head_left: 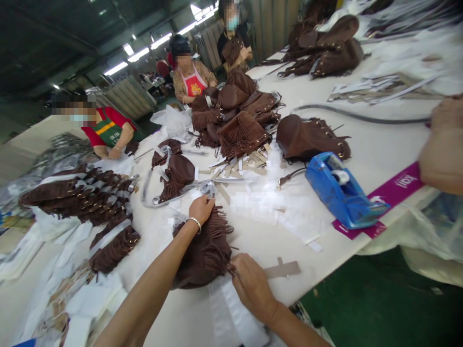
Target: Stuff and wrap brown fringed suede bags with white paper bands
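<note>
A brown fringed suede bag point(204, 253) lies on the white table point(379, 149) right in front of me. My left hand point(201, 208), with a bangle on the wrist, is closed on the top of this bag, where its wrapped strap starts. My right hand point(251, 284) pinches the bag's fringe at its lower right edge. A white paper strip point(231, 313) lies under the bag and under my right hand. A small cardboard cross piece point(284, 269) lies just to the right of my right hand.
A blue tape dispenser point(340, 190) sits at the right on a purple strip point(394, 185). Piles of brown fringed bags point(238, 120) cover the middle, left point(79, 193) and far end. Three people work along the far side; another person's arm point(443, 149) enters at right.
</note>
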A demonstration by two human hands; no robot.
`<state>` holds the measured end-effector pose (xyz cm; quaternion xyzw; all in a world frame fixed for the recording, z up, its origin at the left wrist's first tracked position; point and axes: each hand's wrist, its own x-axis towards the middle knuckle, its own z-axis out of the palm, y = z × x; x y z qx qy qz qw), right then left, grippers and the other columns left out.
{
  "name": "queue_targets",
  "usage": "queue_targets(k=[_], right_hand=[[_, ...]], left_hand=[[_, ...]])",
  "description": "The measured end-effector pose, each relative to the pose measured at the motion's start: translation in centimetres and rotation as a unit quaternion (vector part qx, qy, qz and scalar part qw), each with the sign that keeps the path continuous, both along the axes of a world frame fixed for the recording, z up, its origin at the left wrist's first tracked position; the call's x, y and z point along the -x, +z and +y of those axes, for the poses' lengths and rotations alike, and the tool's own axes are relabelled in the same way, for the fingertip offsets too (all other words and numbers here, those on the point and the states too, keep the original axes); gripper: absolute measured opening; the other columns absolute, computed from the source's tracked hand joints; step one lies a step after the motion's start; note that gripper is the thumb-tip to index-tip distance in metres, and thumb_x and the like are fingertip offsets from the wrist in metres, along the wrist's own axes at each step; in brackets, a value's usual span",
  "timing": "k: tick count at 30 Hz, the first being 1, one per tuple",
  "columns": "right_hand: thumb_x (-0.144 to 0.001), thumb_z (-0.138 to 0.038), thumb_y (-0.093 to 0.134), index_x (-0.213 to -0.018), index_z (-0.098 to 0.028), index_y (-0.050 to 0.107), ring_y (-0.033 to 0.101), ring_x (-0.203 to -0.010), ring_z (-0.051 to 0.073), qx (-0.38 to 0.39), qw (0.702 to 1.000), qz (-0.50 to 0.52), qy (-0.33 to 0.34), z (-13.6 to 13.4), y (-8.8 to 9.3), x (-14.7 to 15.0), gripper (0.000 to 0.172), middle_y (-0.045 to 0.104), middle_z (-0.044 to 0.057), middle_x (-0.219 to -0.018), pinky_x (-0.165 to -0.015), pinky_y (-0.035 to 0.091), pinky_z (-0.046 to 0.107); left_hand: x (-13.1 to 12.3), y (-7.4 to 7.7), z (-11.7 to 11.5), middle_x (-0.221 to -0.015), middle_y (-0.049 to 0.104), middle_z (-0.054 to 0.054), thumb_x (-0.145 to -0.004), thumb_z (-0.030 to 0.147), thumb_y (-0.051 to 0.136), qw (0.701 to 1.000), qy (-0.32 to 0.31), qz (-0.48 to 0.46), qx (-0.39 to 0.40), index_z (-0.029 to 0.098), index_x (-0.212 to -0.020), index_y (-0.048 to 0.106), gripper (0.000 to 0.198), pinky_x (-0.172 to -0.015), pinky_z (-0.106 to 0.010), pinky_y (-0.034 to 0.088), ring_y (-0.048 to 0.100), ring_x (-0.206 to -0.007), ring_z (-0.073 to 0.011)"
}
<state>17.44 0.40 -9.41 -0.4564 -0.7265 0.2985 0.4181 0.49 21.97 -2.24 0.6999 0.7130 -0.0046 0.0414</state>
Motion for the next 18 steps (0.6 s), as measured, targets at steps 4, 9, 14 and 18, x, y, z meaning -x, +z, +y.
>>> queue_targets(k=[4,9,14,18], right_hand=[[-0.085,-0.016,0.052,-0.138,-0.02,0.031,0.047,-0.121,0.024,0.058,0.996,0.061,-0.027,0.7,0.4,-1.4,0.057,0.047,0.012,-0.133,-0.102,0.042,0.043],[-0.073,-0.011,0.055,-0.124,-0.022,0.043,0.058,-0.101,0.02,0.155,0.982,0.099,-0.044,3.2,0.6,1.0,0.053,0.059,0.005,-0.115,-0.088,0.048,0.034],[-0.07,-0.005,0.045,-0.099,-0.021,0.05,0.058,-0.084,0.018,0.101,0.987,0.101,-0.068,4.3,0.5,3.0,0.034,0.062,0.002,-0.091,-0.077,0.044,0.028],[-0.079,-0.009,0.045,-0.084,-0.021,0.047,0.054,-0.075,0.019,0.04,0.992,0.016,-0.122,4.4,-0.2,1.7,0.013,0.056,0.003,-0.08,-0.068,0.042,0.028]], left_hand=[[0.3,-0.4,-0.2,-0.066,0.06,-0.002,-0.09,0.048,0.043,0.999,-0.008,-0.039,-0.009,0.02,-0.069,0.06,0.039,-0.059,-0.027,0.031,0.056,-0.068,-0.0174],[0.3,-0.5,-0.3,-0.058,0.052,0.002,-0.089,0.05,0.043,0.997,-0.015,-0.07,-0.008,0.02,-0.062,0.053,0.042,-0.057,-0.025,0.03,0.05,-0.061,-0.0146],[0.7,-0.6,-0.3,-0.058,0.053,0.002,-0.091,0.05,0.039,0.998,-0.007,-0.067,-0.019,0.02,-0.062,0.053,0.044,-0.056,-0.024,0.031,0.05,-0.061,-0.014],[0.8,-0.8,-0.4,-0.063,0.058,-0.001,-0.095,0.049,0.031,0.997,0.024,-0.046,-0.048,0.021,-0.065,0.053,0.047,-0.059,-0.026,0.031,0.052,-0.064,-0.0158]])
